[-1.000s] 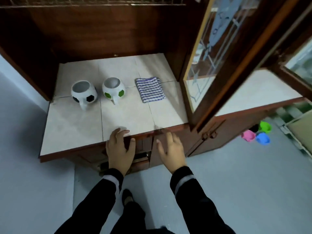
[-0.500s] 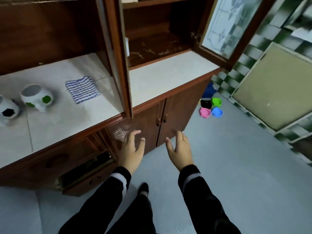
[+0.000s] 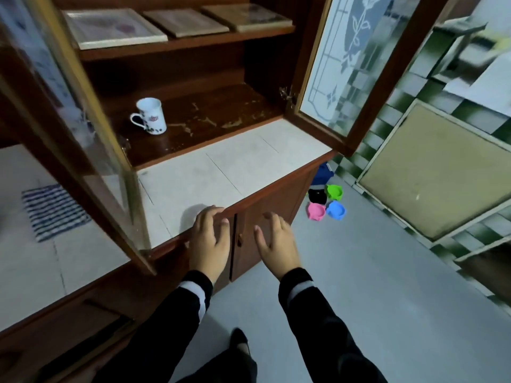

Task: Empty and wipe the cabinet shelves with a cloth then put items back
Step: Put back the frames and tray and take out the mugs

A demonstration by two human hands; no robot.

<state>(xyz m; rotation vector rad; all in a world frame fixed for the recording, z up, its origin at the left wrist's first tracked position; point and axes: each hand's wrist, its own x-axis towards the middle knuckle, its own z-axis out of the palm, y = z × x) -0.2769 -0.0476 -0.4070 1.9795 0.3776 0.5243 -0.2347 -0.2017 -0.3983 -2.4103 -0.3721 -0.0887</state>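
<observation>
left hand [image 3: 208, 239] newly forward; mug [image 3: 151, 116] handle leftward

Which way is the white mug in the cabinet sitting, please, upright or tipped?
Upright: the white mug stands on its base, open rim facing up.

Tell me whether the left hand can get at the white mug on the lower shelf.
Probably yes. Both glass doors stand open, and only bare counter and shelf lie between the left hand, empty at the counter's edge, and the white mug. It needs a forward reach.

Wooden cabinet [image 3: 279, 197], grey floor [image 3: 373, 286], green checkered wall [image 3: 392, 114]
</observation>
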